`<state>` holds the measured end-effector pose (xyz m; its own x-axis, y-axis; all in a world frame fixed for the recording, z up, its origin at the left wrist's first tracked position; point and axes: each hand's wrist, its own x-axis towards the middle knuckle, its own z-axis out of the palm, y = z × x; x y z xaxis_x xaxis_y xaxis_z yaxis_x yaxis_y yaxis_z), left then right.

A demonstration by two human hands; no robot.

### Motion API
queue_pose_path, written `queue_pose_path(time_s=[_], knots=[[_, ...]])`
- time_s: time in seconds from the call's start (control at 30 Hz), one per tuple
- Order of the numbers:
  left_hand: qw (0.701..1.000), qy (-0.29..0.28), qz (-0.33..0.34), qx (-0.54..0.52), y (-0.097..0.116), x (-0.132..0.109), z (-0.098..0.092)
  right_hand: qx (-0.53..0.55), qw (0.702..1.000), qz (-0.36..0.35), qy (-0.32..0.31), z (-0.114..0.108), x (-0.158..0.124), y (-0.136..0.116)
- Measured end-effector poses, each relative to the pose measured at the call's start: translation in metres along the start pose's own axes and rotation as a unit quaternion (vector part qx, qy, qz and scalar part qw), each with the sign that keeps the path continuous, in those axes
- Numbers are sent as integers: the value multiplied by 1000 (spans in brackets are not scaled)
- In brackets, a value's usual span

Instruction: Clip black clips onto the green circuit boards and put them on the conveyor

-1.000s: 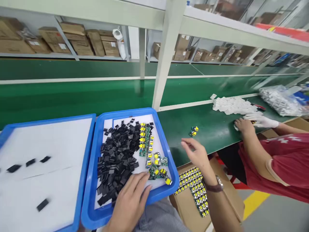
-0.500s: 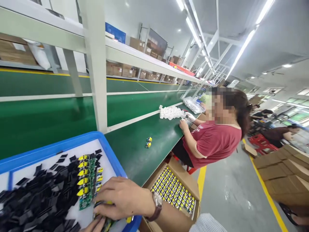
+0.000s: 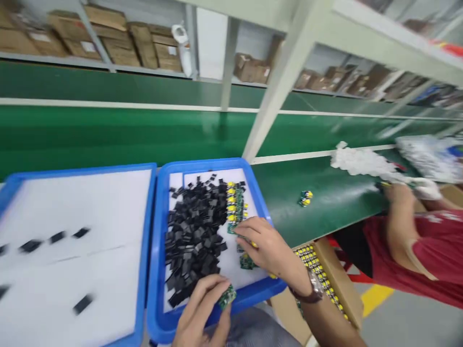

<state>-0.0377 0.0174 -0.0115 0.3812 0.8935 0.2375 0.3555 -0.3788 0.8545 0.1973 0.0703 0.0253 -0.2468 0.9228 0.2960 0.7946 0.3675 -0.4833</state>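
Presently pinches green circuit board in left hand over near rim of right blue tray; places right hand, the nearer, at near end of board row, aligned near-to-far; cannot tell right-hand grasp.

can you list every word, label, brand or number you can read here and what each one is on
No text can be read.
White labels on the shelved cartons: too small and blurred.
Green board in the left hand: any print is too small.
Wristwatch: no numbers legible.
Co-worker's red shirt: pale marks, no legible word.
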Motion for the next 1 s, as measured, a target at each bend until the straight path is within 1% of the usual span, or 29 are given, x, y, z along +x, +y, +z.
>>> queue_pose_path(time_s=[0.07,0.1,0.2,0.3,0.37,0.43,0.53,0.6,0.67,0.7,0.77,0.83,0.9,1.0], knots=[[999,-13,-27,-18,5,-4,-4,-10,998,-13,-58,7,-4,-6],[999,-16,-29,-23,6,-5,-6,-24,996,-20,-85,11,-6,-10],[1000,-10,-29,-4,4,-10,-11,-93,986,-41,-133,30,-10,-20],[998,12,-51,18,-1,-12,-11,-162,975,-55,-138,47,-11,-24],[997,27,-73,12,-4,-14,-9,-189,971,-56,-135,55,-12,-24],[995,37,-95,-1,-5,-16,-7,-197,970,-57,-132,58,-13,-23],[991,45,-123,-21,-4,-17,-6,-183,974,-65,-118,55,-16,-21],[989,53,-131,-36,-2,-16,-8,-135,986,-60,-78,50,-17,-23],[987,57,-134,-75,1,-13,-11,-27,999,-40,-17,42,-19,-26],[983,54,-139,-108,3,-10,-12,43,999,-27,14,37,-21,-29],[970,43,-154,-185,7,-4,-14,173,983,-2,58,30,-24,-36],[955,28,-171,-240,12,2,-13,251,964,13,86,26,-27,-43],[951,21,-172,-255,17,7,-10,289,951,21,104,26,-32,-48],[961,32,-158,-223,20,9,-2,334,934,35,122,31,-39,-51]])
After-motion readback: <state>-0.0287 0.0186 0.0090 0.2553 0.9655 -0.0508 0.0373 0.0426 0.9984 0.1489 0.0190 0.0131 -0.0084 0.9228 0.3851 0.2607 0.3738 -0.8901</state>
